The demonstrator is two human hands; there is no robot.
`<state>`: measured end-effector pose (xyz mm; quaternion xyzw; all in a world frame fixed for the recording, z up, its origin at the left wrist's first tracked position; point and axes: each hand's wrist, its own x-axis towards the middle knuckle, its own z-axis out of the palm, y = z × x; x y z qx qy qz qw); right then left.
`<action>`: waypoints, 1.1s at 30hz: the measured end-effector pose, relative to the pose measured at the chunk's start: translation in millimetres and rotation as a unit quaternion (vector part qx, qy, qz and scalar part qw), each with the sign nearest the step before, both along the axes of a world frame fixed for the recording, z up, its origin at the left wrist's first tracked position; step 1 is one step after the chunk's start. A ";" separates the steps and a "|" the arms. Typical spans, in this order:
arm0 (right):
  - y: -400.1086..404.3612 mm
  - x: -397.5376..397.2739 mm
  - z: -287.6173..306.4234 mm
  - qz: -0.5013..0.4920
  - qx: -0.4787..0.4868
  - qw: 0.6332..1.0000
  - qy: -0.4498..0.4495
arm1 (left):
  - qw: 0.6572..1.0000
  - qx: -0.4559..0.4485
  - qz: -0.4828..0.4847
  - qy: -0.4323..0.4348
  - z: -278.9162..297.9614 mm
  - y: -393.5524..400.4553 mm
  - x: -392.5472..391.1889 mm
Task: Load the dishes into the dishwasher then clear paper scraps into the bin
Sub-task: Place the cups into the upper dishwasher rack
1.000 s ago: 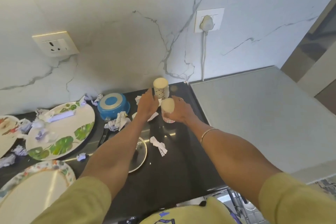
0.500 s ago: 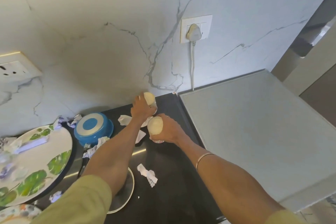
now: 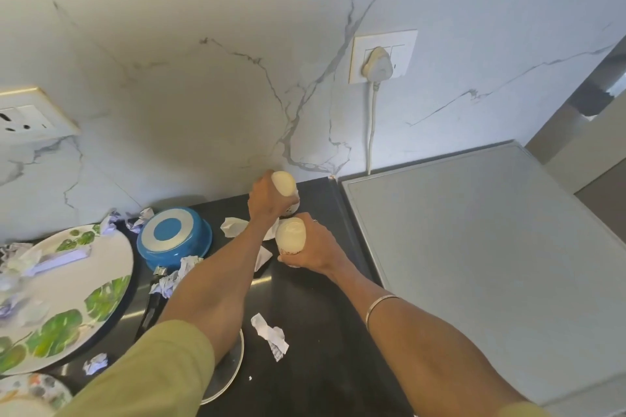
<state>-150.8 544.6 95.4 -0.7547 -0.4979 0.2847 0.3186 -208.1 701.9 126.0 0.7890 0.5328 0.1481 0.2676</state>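
Two cream patterned cups stand at the back of the dark counter [image 3: 318, 322]. My left hand [image 3: 267, 200] grips the far cup [image 3: 284, 183] near the wall. My right hand [image 3: 315, 245] grips the near cup [image 3: 290, 236] from the right side. An upturned blue bowl [image 3: 174, 237] sits left of my left arm. A large leaf-patterned plate [image 3: 64, 294] with paper scraps on it lies at the left, and a second patterned plate [image 3: 30, 393] shows at the bottom left. Crumpled paper scraps [image 3: 271, 337] lie on the counter; more paper scraps [image 3: 174, 276] lie by the bowl.
A grey flat appliance top [image 3: 474, 264] fills the right side beside the counter. A white plug and cord [image 3: 376, 68] hang from a wall socket above it. Under my left arm, a steel plate rim [image 3: 233, 372] shows. Another socket [image 3: 30, 115] is on the left wall.
The view has shifted right, so the plates slid toward the left edge. Both hands stay on the two cups, which have moved slightly back toward the wall.
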 end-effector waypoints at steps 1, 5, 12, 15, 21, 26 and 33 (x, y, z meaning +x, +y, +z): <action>-1.5 0.5 0.8 -0.006 0.004 1.000 -0.006 | 1.000 0.004 0.003 -0.009 3.3 -3.1 -0.8; -15.9 4.7 4.9 -0.037 0.020 0.999 -0.026 | 1.000 0.016 -0.004 -0.025 19.3 -14.2 -10.2; -45.8 17.2 25.0 -0.048 0.033 0.996 -0.067 | 0.998 0.035 -0.009 -0.054 44.0 -37.8 -39.9; -57.5 15.2 34.1 -0.054 0.045 0.995 -0.074 | 0.997 0.053 -0.007 -0.057 52.9 -54.5 -48.6; -80.8 3.6 42.5 -0.065 0.068 0.992 -0.079 | 0.997 0.058 0.009 -0.049 58.4 -93.1 -69.2; -106.2 -4.0 46.0 -0.082 0.083 0.990 -0.075 | 0.995 0.067 0.014 -0.067 56.6 -125.1 -91.0; -147.3 -28.9 56.7 -0.080 0.071 0.989 -0.106 | 0.997 0.056 0.006 -0.054 61.1 -161.1 -131.7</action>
